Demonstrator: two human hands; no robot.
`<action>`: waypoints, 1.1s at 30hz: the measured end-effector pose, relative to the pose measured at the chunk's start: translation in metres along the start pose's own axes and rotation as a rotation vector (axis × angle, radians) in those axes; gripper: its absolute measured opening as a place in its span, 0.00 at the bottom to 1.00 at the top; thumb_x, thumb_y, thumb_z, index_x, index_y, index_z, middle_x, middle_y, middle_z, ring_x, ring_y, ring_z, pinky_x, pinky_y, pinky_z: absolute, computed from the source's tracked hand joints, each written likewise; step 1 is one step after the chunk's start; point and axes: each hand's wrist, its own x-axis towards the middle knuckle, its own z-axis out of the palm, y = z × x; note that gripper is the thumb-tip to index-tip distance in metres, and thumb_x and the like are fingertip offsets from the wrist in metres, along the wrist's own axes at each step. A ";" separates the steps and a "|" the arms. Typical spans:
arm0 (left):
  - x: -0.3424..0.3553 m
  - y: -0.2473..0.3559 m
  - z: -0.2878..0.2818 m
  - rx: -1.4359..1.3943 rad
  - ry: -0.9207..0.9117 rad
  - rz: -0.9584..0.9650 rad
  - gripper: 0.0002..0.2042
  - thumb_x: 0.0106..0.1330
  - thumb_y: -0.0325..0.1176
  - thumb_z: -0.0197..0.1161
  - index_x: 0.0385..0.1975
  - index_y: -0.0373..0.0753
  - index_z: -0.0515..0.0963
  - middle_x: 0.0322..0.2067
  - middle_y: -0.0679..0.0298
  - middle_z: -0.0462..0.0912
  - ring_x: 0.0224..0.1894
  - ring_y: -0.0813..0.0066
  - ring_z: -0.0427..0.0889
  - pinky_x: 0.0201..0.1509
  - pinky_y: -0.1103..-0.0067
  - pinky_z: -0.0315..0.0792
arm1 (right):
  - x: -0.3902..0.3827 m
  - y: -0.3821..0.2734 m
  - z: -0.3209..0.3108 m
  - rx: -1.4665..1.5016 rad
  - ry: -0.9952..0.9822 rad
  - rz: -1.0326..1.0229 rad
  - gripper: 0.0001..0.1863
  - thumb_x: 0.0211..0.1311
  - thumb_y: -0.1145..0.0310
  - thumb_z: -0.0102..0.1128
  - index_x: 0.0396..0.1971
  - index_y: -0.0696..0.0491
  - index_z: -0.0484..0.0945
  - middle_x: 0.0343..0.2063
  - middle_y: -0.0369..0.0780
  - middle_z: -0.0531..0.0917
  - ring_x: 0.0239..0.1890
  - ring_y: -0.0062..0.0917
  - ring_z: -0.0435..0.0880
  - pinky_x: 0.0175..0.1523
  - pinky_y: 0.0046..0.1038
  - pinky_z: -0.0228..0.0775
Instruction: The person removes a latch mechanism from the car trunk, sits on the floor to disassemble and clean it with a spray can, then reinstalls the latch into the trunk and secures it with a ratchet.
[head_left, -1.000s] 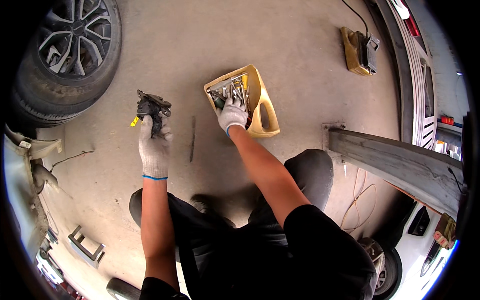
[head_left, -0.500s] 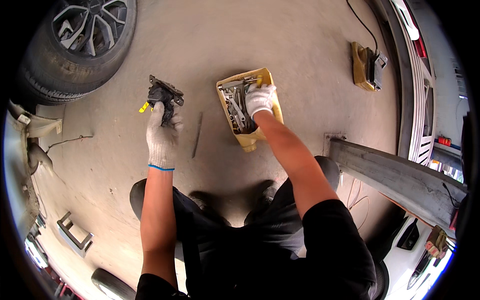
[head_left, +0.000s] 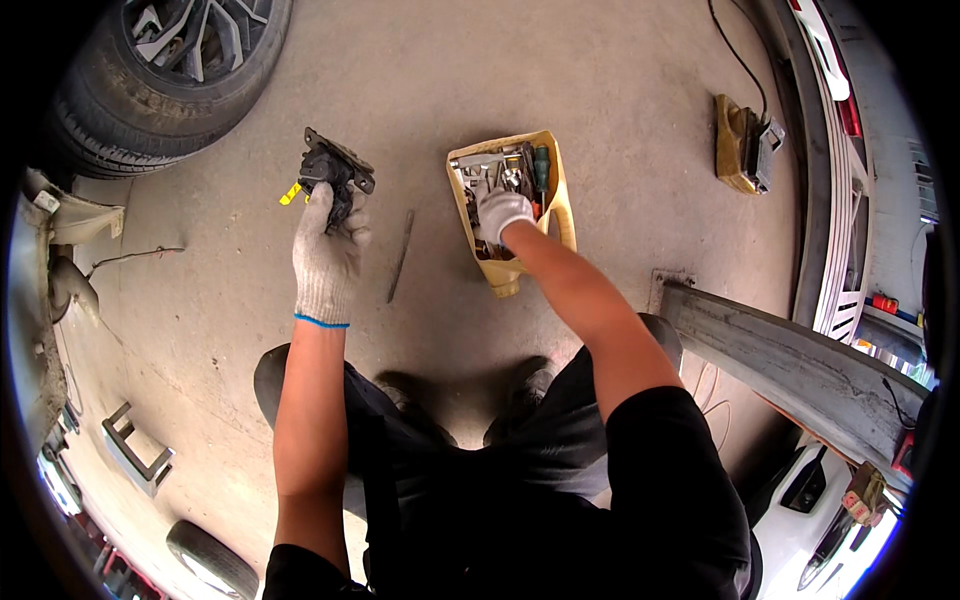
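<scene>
Floor [head_left: 420, 80]: dusty concrete, a wheel [head_left: 175, 110] off to the left.
Left hand [head_left: 328, 250]: gloved, fingers curled round a black part [head_left: 335, 168], left of the jug.
Right hand [head_left: 504, 212]: gloved, among tools [head_left: 490, 160] in the cut-open yellow jug [head_left: 492, 272]; can't tell its opening or hold.

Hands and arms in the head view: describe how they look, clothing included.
The left hand wears an off-white knitted glove with a thin blue band at its wrist edge. The right hand wears a whitish fabric glove; its cuff edge is hard to make out. Both forearms are bare below short black sleeves. No cables or markings show.
</scene>
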 end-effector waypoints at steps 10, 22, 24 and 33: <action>-0.008 0.001 0.017 -0.024 0.064 0.031 0.14 0.70 0.40 0.61 0.47 0.37 0.75 0.35 0.65 0.80 0.30 0.82 0.72 0.31 0.86 0.64 | 0.011 0.056 -0.026 -0.154 0.341 0.066 0.14 0.61 0.67 0.53 0.44 0.59 0.73 0.36 0.46 0.86 0.39 0.37 0.87 0.40 0.39 0.80; -0.005 0.003 -0.002 0.040 0.015 0.009 0.17 0.68 0.44 0.63 0.49 0.38 0.77 0.36 0.64 0.82 0.30 0.83 0.74 0.30 0.86 0.65 | -0.002 0.028 -0.002 -0.355 -0.025 -0.548 0.15 0.56 0.64 0.55 0.43 0.52 0.79 0.36 0.43 0.86 0.44 0.38 0.85 0.44 0.41 0.80; -0.004 0.001 0.005 0.023 0.068 0.036 0.18 0.68 0.44 0.63 0.49 0.38 0.76 0.36 0.64 0.82 0.29 0.84 0.74 0.30 0.86 0.65 | -0.001 0.036 -0.001 -0.402 -0.032 -0.463 0.13 0.55 0.64 0.57 0.39 0.51 0.82 0.35 0.43 0.86 0.42 0.38 0.86 0.43 0.41 0.80; -0.003 -0.002 0.010 0.015 0.051 0.011 0.17 0.69 0.41 0.63 0.52 0.39 0.74 0.39 0.65 0.82 0.32 0.83 0.75 0.30 0.86 0.65 | -0.011 0.009 0.024 -0.341 0.065 -0.280 0.15 0.57 0.60 0.56 0.32 0.54 0.87 0.32 0.43 0.88 0.35 0.38 0.88 0.37 0.40 0.80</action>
